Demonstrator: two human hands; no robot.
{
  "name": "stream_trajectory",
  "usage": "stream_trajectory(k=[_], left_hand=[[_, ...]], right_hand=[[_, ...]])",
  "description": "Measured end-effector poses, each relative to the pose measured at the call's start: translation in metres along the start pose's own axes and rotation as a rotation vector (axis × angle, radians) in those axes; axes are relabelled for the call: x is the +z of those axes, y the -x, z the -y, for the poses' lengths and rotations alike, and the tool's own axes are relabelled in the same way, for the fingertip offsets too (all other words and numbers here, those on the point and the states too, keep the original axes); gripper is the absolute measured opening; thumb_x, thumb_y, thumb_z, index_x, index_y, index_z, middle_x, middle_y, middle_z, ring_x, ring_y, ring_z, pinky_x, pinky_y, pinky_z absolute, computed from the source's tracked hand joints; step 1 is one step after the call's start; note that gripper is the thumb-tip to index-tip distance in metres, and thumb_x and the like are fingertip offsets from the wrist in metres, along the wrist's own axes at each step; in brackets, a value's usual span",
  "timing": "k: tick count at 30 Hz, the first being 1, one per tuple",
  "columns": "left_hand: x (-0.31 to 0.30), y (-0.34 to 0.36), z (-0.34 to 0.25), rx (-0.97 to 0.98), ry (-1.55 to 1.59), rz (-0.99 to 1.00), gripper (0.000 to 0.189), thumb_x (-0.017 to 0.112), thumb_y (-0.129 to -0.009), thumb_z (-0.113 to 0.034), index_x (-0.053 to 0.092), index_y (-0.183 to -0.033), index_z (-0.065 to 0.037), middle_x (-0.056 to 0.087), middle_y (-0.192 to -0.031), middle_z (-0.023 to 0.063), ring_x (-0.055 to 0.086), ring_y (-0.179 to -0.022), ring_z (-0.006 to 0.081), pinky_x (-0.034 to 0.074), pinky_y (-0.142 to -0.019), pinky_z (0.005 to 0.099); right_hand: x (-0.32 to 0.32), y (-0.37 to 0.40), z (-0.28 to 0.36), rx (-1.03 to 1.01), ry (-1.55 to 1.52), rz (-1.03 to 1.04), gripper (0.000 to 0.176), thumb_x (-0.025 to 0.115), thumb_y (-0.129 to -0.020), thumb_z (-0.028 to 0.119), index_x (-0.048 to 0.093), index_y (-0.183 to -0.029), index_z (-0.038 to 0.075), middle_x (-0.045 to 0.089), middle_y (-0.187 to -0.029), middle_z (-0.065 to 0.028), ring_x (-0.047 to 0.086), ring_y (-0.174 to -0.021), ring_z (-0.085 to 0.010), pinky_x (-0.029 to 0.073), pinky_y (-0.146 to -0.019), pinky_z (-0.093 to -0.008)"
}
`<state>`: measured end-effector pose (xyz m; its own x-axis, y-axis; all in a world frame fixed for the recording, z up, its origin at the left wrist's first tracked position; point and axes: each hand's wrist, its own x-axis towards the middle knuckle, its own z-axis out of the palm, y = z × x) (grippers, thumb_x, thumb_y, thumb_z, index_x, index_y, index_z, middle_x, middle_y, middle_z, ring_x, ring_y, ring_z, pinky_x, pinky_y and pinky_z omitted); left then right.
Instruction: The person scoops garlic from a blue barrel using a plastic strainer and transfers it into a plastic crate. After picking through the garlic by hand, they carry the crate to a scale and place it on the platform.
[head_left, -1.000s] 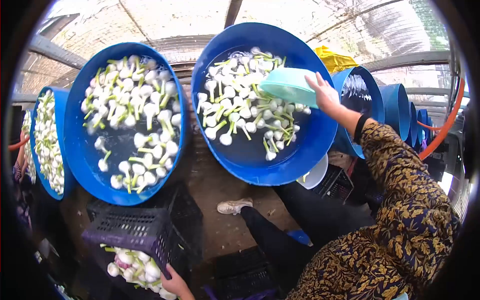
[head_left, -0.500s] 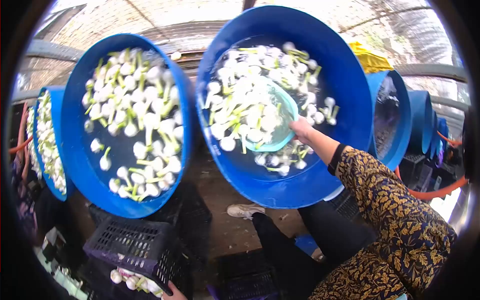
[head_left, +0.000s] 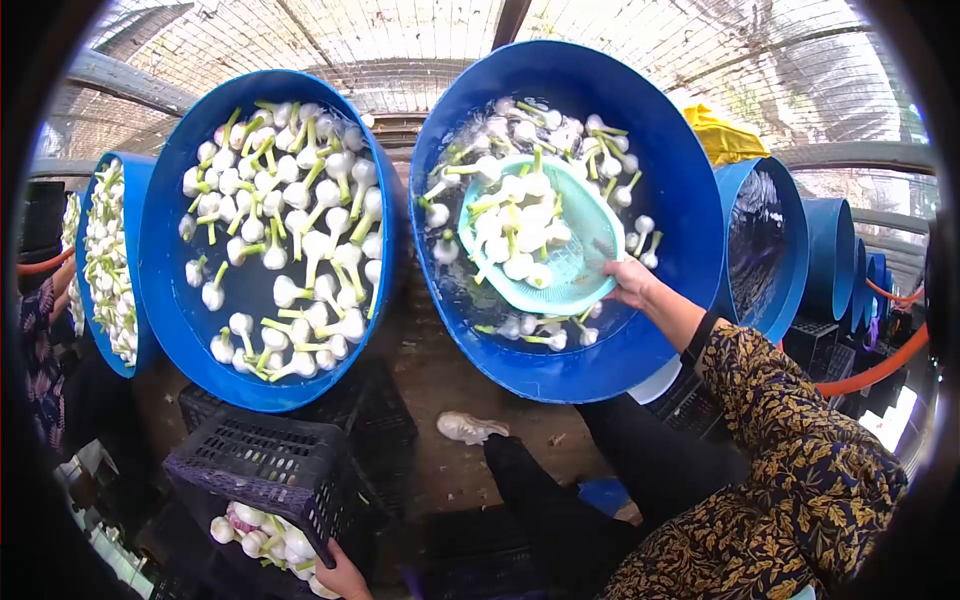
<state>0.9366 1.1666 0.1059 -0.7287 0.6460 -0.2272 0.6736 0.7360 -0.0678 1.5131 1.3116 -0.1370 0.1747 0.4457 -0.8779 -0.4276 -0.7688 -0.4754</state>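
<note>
My right hand grips the rim of a light green mesh basket in the right blue tub. White bulbs with green stems lie in the basket's left part, and more float in the water around it. My left hand is closed on the edge of a black plastic crate at the lower left. The crate is tilted, with white and purplish bulbs showing at its opening.
A second blue tub on the left holds many floating bulbs. Farther left are another full tub and a person's patterned sleeve. More blue tubs, an orange hose and a yellow cloth are at the right.
The green basket has risen out of the water with bulbs in it, and more of its mesh shows. More of the left hand and the crate's bulbs has come into view.
</note>
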Motion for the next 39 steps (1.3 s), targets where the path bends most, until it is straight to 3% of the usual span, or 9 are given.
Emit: stream_trajectory(k=[3,6,11,14,21,30,33,35,39], left_hand=[[-0.014,0.002,-0.02,-0.119,-0.009,0.189,0.054,0.06,-0.085,-0.04,0.06,-0.1,0.012,0.064,-0.093,0.0274,0.062,-0.085,0.0379,0.048,-0.077,0.0401],[0.022,-0.011,0.035,0.193,0.218,-0.042,0.033,0.065,-0.082,-0.028,0.066,-0.088,0.005,0.066,-0.079,0.0202,0.064,-0.071,0.032,0.048,-0.067,0.0389],[0.024,-0.01,0.036,0.097,0.112,-0.046,0.042,0.068,-0.076,-0.041,0.069,-0.091,-0.002,0.067,-0.08,0.0189,0.065,-0.075,0.0346,0.05,-0.07,0.0404],[0.001,-0.002,0.023,0.061,0.145,0.01,0.043,0.067,-0.076,-0.041,0.066,-0.097,-0.003,0.067,-0.084,0.0173,0.065,-0.079,0.0327,0.05,-0.073,0.039],[-0.003,0.017,0.056,0.29,0.724,-0.102,0.031,0.062,-0.078,-0.011,0.058,-0.108,-0.001,0.055,-0.105,0.0145,0.058,-0.087,0.0281,0.048,-0.078,0.0357],[-0.003,-0.115,0.07,0.549,0.341,-0.287,0.052,0.065,-0.075,-0.028,0.053,-0.117,0.002,0.042,-0.134,0.0168,0.037,-0.125,0.0357,0.029,-0.103,0.0462],[-0.011,-0.15,0.046,0.569,0.081,-0.196,0.064,0.068,-0.071,-0.04,0.053,-0.12,-0.002,0.043,-0.133,0.0152,0.039,-0.124,0.0311,0.027,-0.104,0.0483],[-0.044,-0.15,0.038,0.571,-0.281,0.229,0.071,0.058,-0.072,-0.062,0.053,-0.121,-0.01,0.049,-0.127,0.0103,0.039,-0.124,0.0261,0.029,-0.101,0.044],[-0.01,-0.141,0.049,0.469,-0.09,0.272,0.063,0.06,-0.071,-0.061,0.056,-0.112,-0.015,0.05,-0.123,0.0083,0.045,-0.115,0.0236,0.035,-0.091,0.0419]], right_hand=[[-0.007,0.035,0.011,-0.015,-0.011,0.013,0.043,0.048,-0.078,-0.002,0.046,-0.121,0.0,0.059,-0.106,-0.0155,0.063,-0.091,-0.0323,0.056,-0.072,-0.0489],[-0.016,0.069,0.023,-0.03,-0.02,0.005,0.053,0.047,-0.078,-0.004,0.041,-0.13,0.006,0.054,-0.117,-0.0169,0.06,-0.099,-0.0346,0.054,-0.074,-0.053],[-0.023,0.129,0.037,-0.075,0.002,0.14,0.066,0.041,-0.073,-0.007,0.026,-0.137,-0.001,0.045,-0.127,-0.0225,0.054,-0.11,-0.0393,0.05,-0.088,-0.0526],[-0.002,0.18,0.056,-0.133,0.12,0.197,0.075,0.041,-0.072,-0.005,0.025,-0.143,0.013,0.041,-0.136,-0.0185,0.055,-0.11,-0.0353,0.052,-0.086,-0.0457],[0.117,0.298,0.087,-0.278,0.351,0.412,0.077,0.045,-0.067,-0.001,0.028,-0.141,0.006,0.044,-0.134,-0.0181,0.05,-0.115,-0.0312,0.04,-0.1,-0.0424],[0.319,0.385,0.062,-0.227,0.51,0.695,0.073,0.042,-0.072,-0.002,0.025,-0.142,0.005,0.042,-0.134,-0.0216,0.048,-0.118,-0.0356,0.039,-0.102,-0.0445],[0.353,0.404,0.046,-0.222,0.5,0.672,0.068,0.042,-0.072,-0.004,0.032,-0.139,0.005,0.047,-0.129,-0.0201,0.053,-0.112,-0.0333,0.045,-0.097,-0.0423],[0.368,0.408,0.032,-0.207,0.528,0.637,0.069,0.042,-0.072,-0.004,0.032,-0.139,0.005,0.048,-0.128,-0.02,0.053,-0.111,-0.0332,0.045,-0.097,-0.0427],[0.392,0.411,0.022,-0.273,0.551,0.691,0.071,0.043,-0.072,-0.003,0.025,-0.141,0.003,0.046,-0.128,-0.0237,0.057,-0.105,-0.0362,0.048,-0.093,-0.0434]])
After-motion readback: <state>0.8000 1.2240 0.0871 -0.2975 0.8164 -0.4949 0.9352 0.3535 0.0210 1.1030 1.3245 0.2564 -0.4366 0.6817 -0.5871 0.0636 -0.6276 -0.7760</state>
